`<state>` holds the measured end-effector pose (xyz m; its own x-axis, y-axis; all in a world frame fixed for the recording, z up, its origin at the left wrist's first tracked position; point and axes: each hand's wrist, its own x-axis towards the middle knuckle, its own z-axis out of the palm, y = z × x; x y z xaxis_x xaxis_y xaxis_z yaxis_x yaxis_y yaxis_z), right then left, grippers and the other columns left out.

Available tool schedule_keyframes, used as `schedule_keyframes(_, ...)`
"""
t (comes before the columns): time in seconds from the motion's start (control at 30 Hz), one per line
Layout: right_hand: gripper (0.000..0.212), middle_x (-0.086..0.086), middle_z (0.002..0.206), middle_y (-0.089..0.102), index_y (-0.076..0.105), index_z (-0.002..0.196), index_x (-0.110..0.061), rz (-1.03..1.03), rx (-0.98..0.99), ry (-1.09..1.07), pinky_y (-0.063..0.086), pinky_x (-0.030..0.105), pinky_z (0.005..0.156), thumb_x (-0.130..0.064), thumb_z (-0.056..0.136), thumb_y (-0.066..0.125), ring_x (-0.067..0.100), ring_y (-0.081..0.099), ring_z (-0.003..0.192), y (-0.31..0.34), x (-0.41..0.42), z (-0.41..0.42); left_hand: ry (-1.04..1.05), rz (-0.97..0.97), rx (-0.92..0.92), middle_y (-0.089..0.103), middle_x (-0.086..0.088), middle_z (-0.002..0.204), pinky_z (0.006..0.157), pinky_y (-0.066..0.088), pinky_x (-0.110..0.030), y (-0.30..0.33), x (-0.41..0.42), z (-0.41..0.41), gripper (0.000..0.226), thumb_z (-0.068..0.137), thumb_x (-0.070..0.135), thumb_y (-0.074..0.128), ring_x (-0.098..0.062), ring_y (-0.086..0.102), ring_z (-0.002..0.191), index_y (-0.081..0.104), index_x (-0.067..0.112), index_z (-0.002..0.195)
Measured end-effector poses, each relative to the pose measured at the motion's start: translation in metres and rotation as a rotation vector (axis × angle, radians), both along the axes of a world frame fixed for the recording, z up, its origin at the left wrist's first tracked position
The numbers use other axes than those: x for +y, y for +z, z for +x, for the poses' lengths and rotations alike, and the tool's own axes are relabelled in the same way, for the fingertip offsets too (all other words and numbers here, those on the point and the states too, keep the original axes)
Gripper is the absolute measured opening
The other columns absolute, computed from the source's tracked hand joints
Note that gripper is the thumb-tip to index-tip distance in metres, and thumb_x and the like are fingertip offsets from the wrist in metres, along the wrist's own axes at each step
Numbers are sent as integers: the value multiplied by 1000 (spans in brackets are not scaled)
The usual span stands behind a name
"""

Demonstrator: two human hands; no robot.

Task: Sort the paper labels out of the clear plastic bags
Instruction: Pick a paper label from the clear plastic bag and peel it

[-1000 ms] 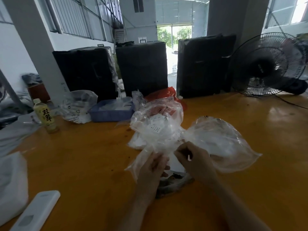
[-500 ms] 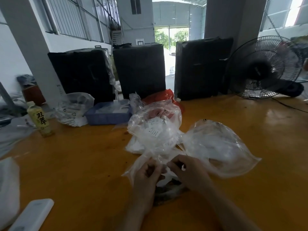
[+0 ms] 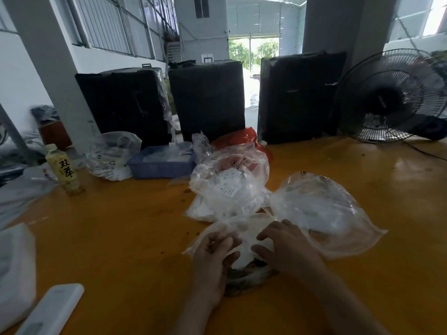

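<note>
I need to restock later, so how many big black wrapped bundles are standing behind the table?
3: left bundle behind the blue tray, middle bundle, right bundle beside the fan. Others may be hidden.

tray [image 3: 159,165] behind bags [image 3: 229,187]; bottle [image 3: 63,169] left; fan [image 3: 391,97] right.

Print on the paper labels [image 3: 228,183] inside the heaped clear bags [image 3: 229,187] is too small to be read. The dark item [image 3: 244,278] under the nearest bag [image 3: 244,238] is largely covered by both hands and cannot be identified. The grip of the left hand [image 3: 212,259] and of the right hand [image 3: 287,247] on the film cannot be resolved. The fan [image 3: 391,95] is cut off at the right edge, the white device [image 3: 50,310] at the bottom edge. Contents of the blue tray [image 3: 160,162] are blurred.
</note>
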<state>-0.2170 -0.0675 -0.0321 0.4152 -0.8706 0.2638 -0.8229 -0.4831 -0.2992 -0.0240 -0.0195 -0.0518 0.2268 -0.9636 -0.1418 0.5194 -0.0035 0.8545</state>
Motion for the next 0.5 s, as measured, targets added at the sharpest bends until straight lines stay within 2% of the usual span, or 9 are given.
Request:
schedule_keyframes(0.07, 52, -12, 136, 51, 60, 135, -35, 22, 128, -20, 36, 34, 105, -65, 93, 57, 16, 41, 124, -1, 0, 1, 5, -8, 18, 78, -20, 102, 64, 63, -26, 1, 0, -1, 21, 94, -10, 65, -28, 80, 90, 66, 1, 112)
schedule_keyframes(0.17, 33, -10, 129, 58, 68, 124, -35, -36, 135, -8, 38, 30, 98, -52, 100, 54, 13, 44, 114, -1, 1, 4, 7, -36, 73, 77, -22, 99, 71, 65, -28, -1, -3, -3, 25, 91, -11, 65, -32, 79, 91, 68, -1, 114)
schedule_keyframes(0.27, 18, -13, 102, 66, 73, 108, -28, -49, -117, -71, 39, 14, 77, -35, 103, 57, 3, 48, 90, 3, 3, 4, -2, -44, 86, 79, -21, 100, 77, 66, -32, -3, -4, -2, 36, 78, 7, 77, -33, 79, 94, 71, -4, 111)
schedule_keyframes(0.37, 6, -18, 87, 63, 67, 98, -32, -29, -495, -213, 43, 12, 63, -31, 101, 62, 0, 58, 75, 9, 7, -1, 1, -55, 56, 78, -23, 98, 74, 65, -31, -5, -4, -3, 37, 77, 10, 77, -31, 79, 91, 73, -6, 110)
schedule_keyframes(0.43, 12, -18, 86, 65, 62, 91, -39, -3, -669, -248, 46, 14, 62, -31, 99, 65, 0, 62, 76, 13, 9, -3, -5, -44, 8, 79, -21, 100, 69, 63, -28, -5, -4, -3, 34, 78, 12, 77, -29, 80, 91, 74, -1, 109)
schedule_keyframes(0.5, 15, -17, 89, 67, 63, 90, -42, 44, -772, -240, 49, 17, 69, -30, 98, 68, 0, 63, 80, 15, 10, -3, -1, -38, -27, 80, -18, 102, 68, 62, -25, -5, -4, -3, 34, 78, 13, 78, -27, 80, 92, 74, 2, 111)
